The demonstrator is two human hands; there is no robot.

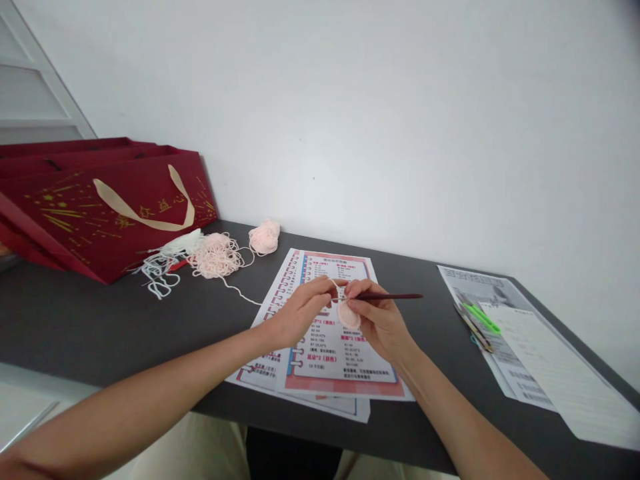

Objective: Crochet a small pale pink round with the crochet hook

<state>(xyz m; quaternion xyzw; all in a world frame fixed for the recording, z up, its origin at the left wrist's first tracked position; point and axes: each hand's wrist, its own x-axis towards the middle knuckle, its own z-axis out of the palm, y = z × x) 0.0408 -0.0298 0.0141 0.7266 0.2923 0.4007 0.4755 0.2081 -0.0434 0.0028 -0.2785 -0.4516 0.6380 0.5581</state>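
My right hand is closed around a dark red crochet hook that points to the right. A small round pink crochet piece hangs between both hands. My left hand pinches the pink yarn beside the piece. That strand trails left across the dark table to a loose pink yarn tangle and a small pink ball. Both hands hover over printed pattern sheets.
A red gift bag with a cream handle lies at the back left, with white yarn in front of it. More papers sit at the right, with green and other tools on them. A white wall is behind.
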